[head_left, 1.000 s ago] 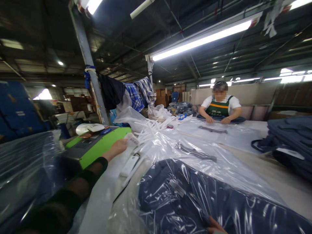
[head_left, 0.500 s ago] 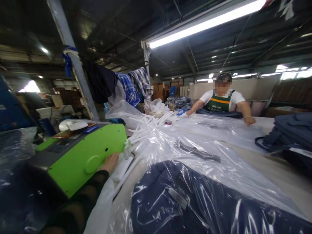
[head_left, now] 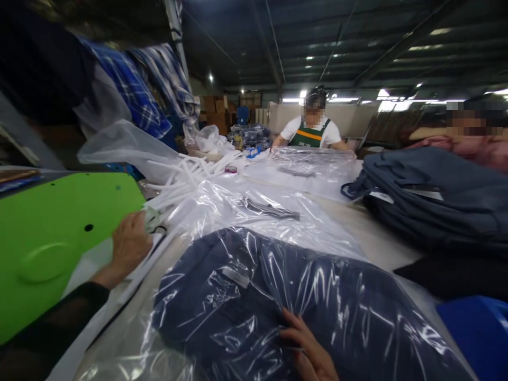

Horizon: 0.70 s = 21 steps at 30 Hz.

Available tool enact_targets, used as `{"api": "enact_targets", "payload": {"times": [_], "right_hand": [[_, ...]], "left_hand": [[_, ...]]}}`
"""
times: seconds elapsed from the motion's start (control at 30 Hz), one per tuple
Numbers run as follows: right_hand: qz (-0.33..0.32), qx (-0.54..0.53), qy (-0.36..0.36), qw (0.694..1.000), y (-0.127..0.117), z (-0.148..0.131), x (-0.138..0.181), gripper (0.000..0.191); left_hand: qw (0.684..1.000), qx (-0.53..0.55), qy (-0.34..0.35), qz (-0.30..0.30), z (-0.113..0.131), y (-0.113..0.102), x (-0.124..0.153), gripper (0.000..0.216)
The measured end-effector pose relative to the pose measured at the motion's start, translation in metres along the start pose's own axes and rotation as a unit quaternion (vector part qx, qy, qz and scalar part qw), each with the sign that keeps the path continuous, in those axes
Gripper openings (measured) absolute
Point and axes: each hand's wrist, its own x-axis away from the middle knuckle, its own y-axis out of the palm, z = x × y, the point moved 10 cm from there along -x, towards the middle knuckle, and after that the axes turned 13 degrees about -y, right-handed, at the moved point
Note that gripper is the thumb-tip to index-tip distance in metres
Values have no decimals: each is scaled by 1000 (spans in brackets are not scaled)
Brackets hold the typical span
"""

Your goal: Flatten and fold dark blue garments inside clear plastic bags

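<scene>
— While the right hand (head_left: 307, 349) lies flat, fingers spread and gripping nothing, on a navy garment (head_left: 254, 296) sealed in a clear plastic bag (head_left: 357, 317), where is the left?

— Left hand (head_left: 129, 246), at the edge of a bright green machine (head_left: 51, 233): its fingers are curled round a small white tag (head_left: 152, 217) (how firmly they pinch it cannot be told), just beside the machine's side panel.

— And the garment itself?

— Front and centre on the packing table (head_left: 381, 248), nearest the camera, with the right hand pressing on its lower edge.

— Around it?

— More clear plastic sheeting (head_left: 246, 201) spread beyond the bag, a dark metal piece (head_left: 270, 208) lying under it, and a fan of white plastic strips (head_left: 186, 180) toward the machine. A stack of folded navy garments (head_left: 436, 196) sits at the right, well apart from the bagged one.

— Anyone else?

— A co-worker in a white shirt and green apron (head_left: 310, 135) at the far end of the table, both hands on another sheet of plastic; plaid shirts (head_left: 138, 90) hang overhead at the left.
</scene>
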Motion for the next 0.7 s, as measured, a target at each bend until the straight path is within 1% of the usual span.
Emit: {"api": "enact_targets", "payload": {"times": [0.03, 0.07, 0.1, 0.13, 0.17, 0.2, 0.23, 0.27, 0.3, 0.33, 0.37, 0.43, 0.5, 0.6, 0.7], "right_hand": [[-3, 11, -17, 1000, 2, -2, 0, 39], [2, 29, -32, 999, 3, -3, 0, 39], [17, 53, -48, 997, 3, -4, 1, 39], [37, 86, -69, 993, 2, -7, 1, 39], [53, 127, -107, 985, 2, -14, 0, 38], [60, 176, -158, 970, 4, -25, -1, 38], [56, 231, -216, 947, 9, -39, -1, 37], [43, 286, -268, 919, 15, -51, 0, 35], [27, 337, -305, 890, 22, -61, 0, 34], [13, 379, -325, 866, 26, -68, -1, 33], [5, 413, -328, 849, 28, -73, -3, 32], [0, 454, -324, 830, 29, -79, -5, 30], [7, 471, -331, 818, 29, -85, -5, 29], [7, 466, -322, 824, 32, -84, -5, 27], [-2, 460, -308, 833, 35, -77, -5, 24]], "left_hand": [[999, 31, 24, -12, 16, -9, 19, 47], [996, 64, 47, -39, 32, -15, 43, 41], [988, 97, 80, -88, 51, -17, 71, 34], [955, 202, 106, -191, 72, -14, 104, 32], [904, 283, 114, -298, 92, -8, 140, 32], [847, 332, 95, -405, 108, 2, 177, 33], [780, 359, 60, -509, 121, 15, 215, 35], [738, 378, 17, -559, 128, 23, 242, 37], [709, 376, -24, -596, 132, 33, 265, 41], [689, 374, -59, -618, 134, 41, 282, 45], [679, 369, -84, -629, 135, 47, 292, 49], [667, 360, -110, -643, 134, 56, 301, 53], [657, 360, -122, -651, 133, 58, 302, 54], [643, 365, -144, -658, 130, 56, 300, 50], [642, 363, -152, -659, 131, 52, 300, 43]]}}
